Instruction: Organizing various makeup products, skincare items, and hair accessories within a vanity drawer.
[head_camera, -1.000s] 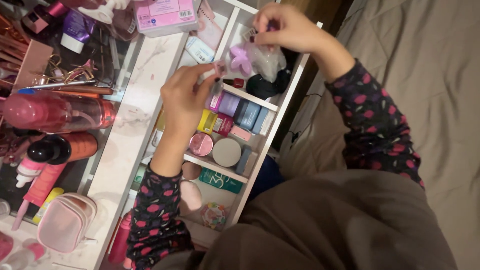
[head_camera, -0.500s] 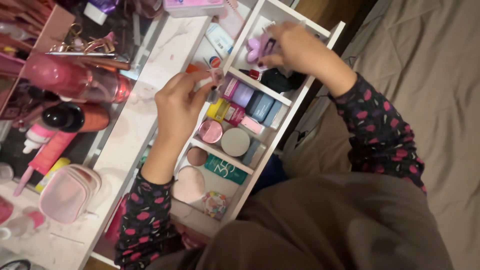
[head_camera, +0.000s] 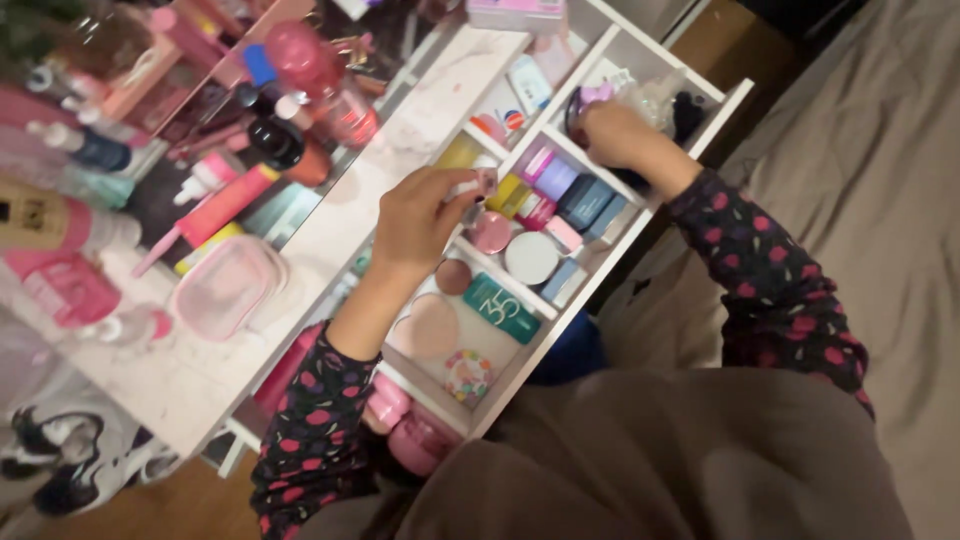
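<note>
1. A wide stretch of grey-brown bedding (head_camera: 880, 200), soft and creased, fills the right side of the view from the head camera; a strip of wooden floor (head_camera: 190, 500) shows at lower left.
2. A white, marble-patterned vanity top (head_camera: 330, 220) runs diagonally across the scene, smooth and faintly veined, crowded at its far edge with glossy pink and red bottles (head_camera: 320, 60).
3. An open white drawer (head_camera: 730, 100) juts from the vanity toward the person, split by thin white dividers into compartments packed with small jars and boxes.
4. The person's arms, in dark sleeves (head_camera: 770, 280) dotted with pink and purple shapes, reach over the drawer above a brown lap.
5. A translucent pink pouch (head_camera: 228, 285), rounded and zip-edged, lies on the vanity top, well apart from both hands.
6. A flat teal tube (head_camera: 500, 310) and a round powder puff (head_camera: 428, 328) sit in the near compartment.
7. The right hand (head_camera: 615, 135) is sunk into the far compartment, fingers curled among dark and clear items beside a lilac clip (head_camera: 597, 93); whether it grips anything cannot be told.
8. The left hand (head_camera: 420, 220) hovers above the middle compartment, thumb and fingertips pinched on a small pink-capped bottle (head_camera: 484, 182), held just over the round pink and white jars.
</note>
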